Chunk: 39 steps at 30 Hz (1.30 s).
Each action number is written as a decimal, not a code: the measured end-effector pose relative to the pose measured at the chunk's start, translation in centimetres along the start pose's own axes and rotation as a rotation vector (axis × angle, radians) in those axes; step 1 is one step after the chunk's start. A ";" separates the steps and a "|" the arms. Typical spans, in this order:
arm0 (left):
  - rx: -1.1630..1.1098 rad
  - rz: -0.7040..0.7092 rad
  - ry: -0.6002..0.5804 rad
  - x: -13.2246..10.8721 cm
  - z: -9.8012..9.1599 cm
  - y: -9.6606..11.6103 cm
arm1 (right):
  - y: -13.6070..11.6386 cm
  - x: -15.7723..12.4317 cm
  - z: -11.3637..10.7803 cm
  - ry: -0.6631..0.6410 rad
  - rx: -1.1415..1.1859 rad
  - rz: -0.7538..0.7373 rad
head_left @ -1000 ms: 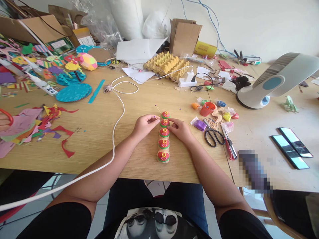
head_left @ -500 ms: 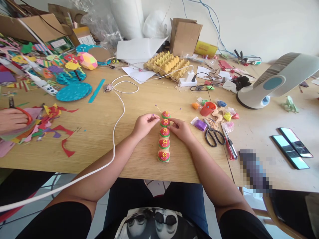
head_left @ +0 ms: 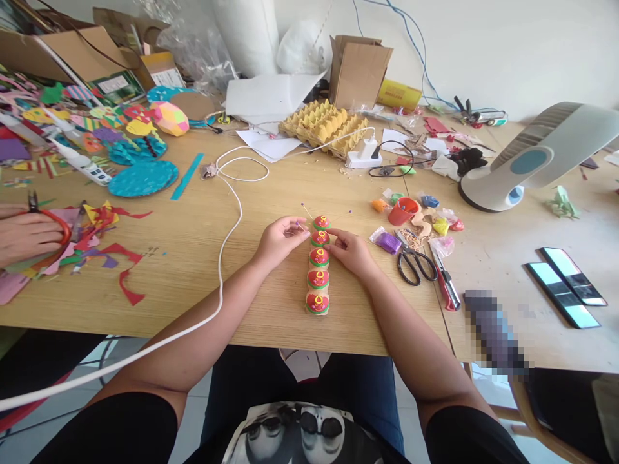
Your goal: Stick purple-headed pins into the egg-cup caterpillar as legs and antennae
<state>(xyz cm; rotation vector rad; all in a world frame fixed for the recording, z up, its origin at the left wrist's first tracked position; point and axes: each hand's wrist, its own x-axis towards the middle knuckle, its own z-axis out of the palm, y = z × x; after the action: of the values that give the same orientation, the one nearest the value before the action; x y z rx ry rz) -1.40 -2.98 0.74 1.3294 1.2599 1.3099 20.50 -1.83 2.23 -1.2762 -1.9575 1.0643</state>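
Craft session, mid-work: at a crowded table (head_left: 184, 258), my left hand (head_left: 279, 240) and right hand (head_left: 351, 252) close in from either side on a row of five red-and-green cups (head_left: 318, 270). The row lies end to end, pointing away from me, close to the table's near edge. My left thumb and forefinger are pinched narrow on a thin purple-tipped pin (head_left: 296, 223) beside the second cup from the far end. My right fingers curl against the opposite side, apparently to brace the row; whether they grip it I cannot tell. Bare wood lies open on the left as far as the white cable (head_left: 232, 212). On the right it is tighter, with scissors (head_left: 412, 263) and a utility knife (head_left: 447, 287) near my wrist. Another person's hand (head_left: 26, 235) works well apart, among paper scraps (head_left: 104, 248).
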 end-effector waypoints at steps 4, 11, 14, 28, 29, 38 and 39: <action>-0.008 0.022 0.029 -0.2 -0.2 0.4 | -0.4 -0.3 -0.2 0.064 0.007 -0.030; -0.017 0.190 0.268 -0.3 -0.5 0.8 | -0.7 -1.7 -4.3 0.385 -0.553 0.079; 0.020 0.266 0.356 -0.3 -0.8 0.7 | -0.3 -2.1 -5.3 0.354 -0.795 0.176; 0.493 0.677 0.317 -2.3 -0.3 2.9 | 0.0 -2.0 -3.9 0.357 -0.825 0.010; 0.553 0.724 0.279 -2.5 -0.2 3.3 | -0.5 -2.1 -3.6 0.370 -0.779 -0.077; 0.724 0.922 0.043 -3.4 0.6 4.8 | -4.7 -4.1 0.3 0.149 -0.599 -0.558; 0.726 0.928 0.041 -3.4 0.6 4.8 | -4.6 -4.1 0.4 0.145 -0.591 -0.567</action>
<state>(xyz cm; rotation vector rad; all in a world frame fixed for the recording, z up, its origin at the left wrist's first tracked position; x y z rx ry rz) -0.14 -6.86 5.03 2.6259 1.2277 1.5141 19.52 -6.79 5.81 -0.9204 -2.3939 0.1133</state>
